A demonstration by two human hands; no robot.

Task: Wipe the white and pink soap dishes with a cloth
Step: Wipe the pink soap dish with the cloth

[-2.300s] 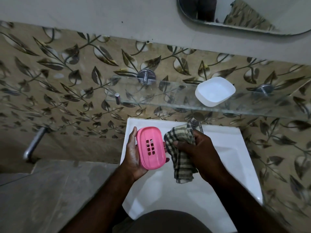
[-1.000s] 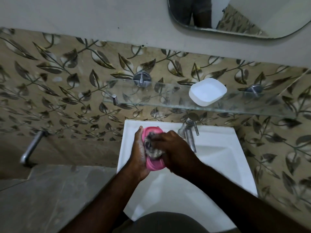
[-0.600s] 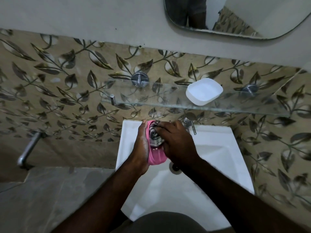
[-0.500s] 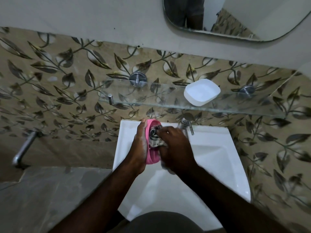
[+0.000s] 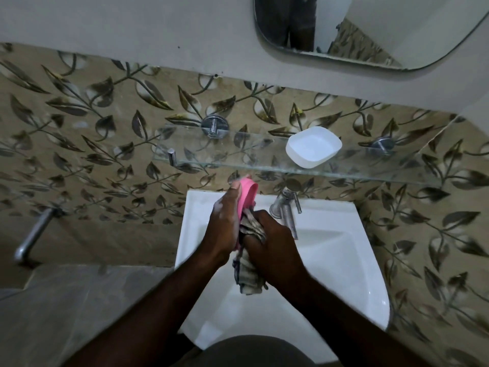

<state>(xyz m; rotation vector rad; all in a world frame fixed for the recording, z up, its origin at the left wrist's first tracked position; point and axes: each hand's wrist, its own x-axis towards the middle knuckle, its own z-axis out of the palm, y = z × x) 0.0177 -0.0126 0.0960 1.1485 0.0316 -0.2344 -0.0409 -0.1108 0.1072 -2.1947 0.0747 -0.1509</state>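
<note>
My left hand [image 5: 225, 223] grips the pink soap dish [image 5: 247, 193] upright over the sink, fingers wrapped along its left side. Only the dish's upper end shows; its lower part is hidden behind both hands. My right hand [image 5: 275, 242] holds a checked cloth [image 5: 250, 274] and presses it against the dish's lower part. The cloth's loose end hangs down below my hands. The white soap dish [image 5: 313, 147] sits alone on the glass shelf [image 5: 238, 147], above and to the right.
A white sink [image 5: 344, 260] lies under my hands, with a chrome tap [image 5: 284, 207] just right of the pink dish. A mirror [image 5: 370, 30] hangs above. A metal pipe [image 5: 34, 234] juts from the tiled wall at left.
My right hand brought the cloth onto the pink dish and rubbed it from the top down to the lower part. The dish has turned edge-on and the cloth now trails below.
</note>
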